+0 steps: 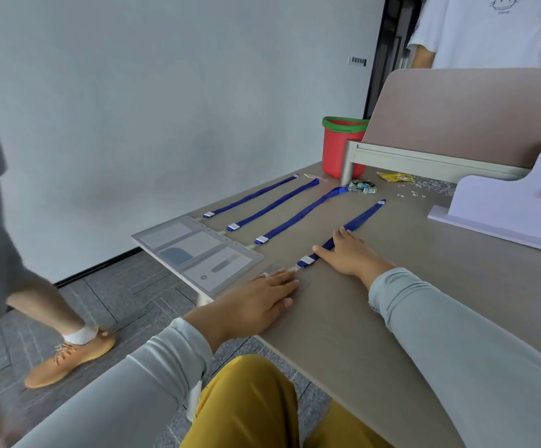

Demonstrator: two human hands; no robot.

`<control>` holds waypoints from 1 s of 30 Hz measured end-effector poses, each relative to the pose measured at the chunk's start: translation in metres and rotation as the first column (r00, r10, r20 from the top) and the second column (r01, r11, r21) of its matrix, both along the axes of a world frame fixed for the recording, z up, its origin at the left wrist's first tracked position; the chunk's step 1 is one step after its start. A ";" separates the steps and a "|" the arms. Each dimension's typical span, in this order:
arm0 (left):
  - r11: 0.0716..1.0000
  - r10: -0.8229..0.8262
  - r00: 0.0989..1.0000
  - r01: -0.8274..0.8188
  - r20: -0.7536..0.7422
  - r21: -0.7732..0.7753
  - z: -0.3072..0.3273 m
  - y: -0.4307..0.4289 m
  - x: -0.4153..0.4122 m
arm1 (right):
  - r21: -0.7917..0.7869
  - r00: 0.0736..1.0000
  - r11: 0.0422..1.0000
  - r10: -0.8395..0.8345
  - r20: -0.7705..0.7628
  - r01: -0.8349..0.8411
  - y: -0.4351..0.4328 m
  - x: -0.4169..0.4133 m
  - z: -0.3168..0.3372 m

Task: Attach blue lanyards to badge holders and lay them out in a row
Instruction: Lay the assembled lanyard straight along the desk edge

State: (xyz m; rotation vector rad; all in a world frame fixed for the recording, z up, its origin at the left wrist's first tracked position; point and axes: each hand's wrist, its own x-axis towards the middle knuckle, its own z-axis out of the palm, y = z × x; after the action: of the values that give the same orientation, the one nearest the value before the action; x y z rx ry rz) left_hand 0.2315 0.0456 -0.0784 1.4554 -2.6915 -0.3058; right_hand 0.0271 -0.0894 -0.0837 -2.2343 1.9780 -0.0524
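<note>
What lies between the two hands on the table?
A white lanyard clasp, between left hand and right hand, seen in the head view.

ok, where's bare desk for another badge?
Bare desk right of the fourth lanyard, up to the white stand; also the near edge, left of the right sleeve. Crowded: badge holders at left corner, litter by red bucket.

Looks like an office. Pale wood-grain surface backed by a padded divider panel on a metal rail, as between workstations. Grey carpet tiles underfoot; white wall with dark skirting and a switch plate. White desk organiser at the right, red bin with a green rim at the far corner. Blue lanyards and clear badge holders laid out, fitting office stock. Dark door frame beyond, perhaps onto a corridor.
</note>
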 end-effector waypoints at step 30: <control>0.999 0.054 0.997 -0.054 0.063 -0.004 0.000 -0.011 0.009 | 0.012 0.997 0.998 0.065 -0.050 -0.065 -0.015 0.002 0.001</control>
State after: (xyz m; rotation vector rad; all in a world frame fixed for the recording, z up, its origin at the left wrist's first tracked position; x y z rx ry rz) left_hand 0.2407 0.0345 -0.0787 1.5596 -2.6944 -0.2581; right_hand 0.0295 -0.1043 -0.0829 -2.3133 1.9240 0.0220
